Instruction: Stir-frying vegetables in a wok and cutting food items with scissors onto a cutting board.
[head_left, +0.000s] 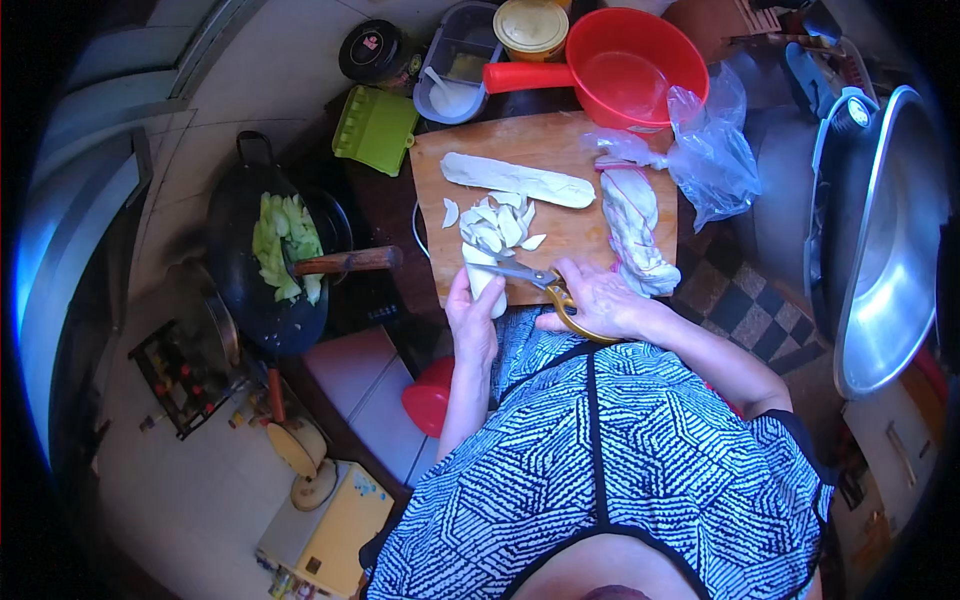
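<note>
My left hand (472, 319) grips a short white length of food (481, 281) over the near left part of a wooden cutting board (562, 259). In my right hand (604, 300) is a pair of scissors (561, 296) with gold-coloured handles. Their blades lie across the white length, close to its upper end. Just beyond it is a pile of thin white slices (499, 223), with one slice (450, 213) apart to the left. A longer white piece (517, 180) rests behind the pile. A crumpled white cloth (637, 225) with pink edging lies on the board's right side.
To the left, a dark wok (232, 225) holds green vegetable pieces (281, 236) and a wooden-handled utensil (349, 259). A red dipper (630, 67) and a clear plastic bag (712, 150) are at the board's back right. A metal basin (889, 247) stands far right.
</note>
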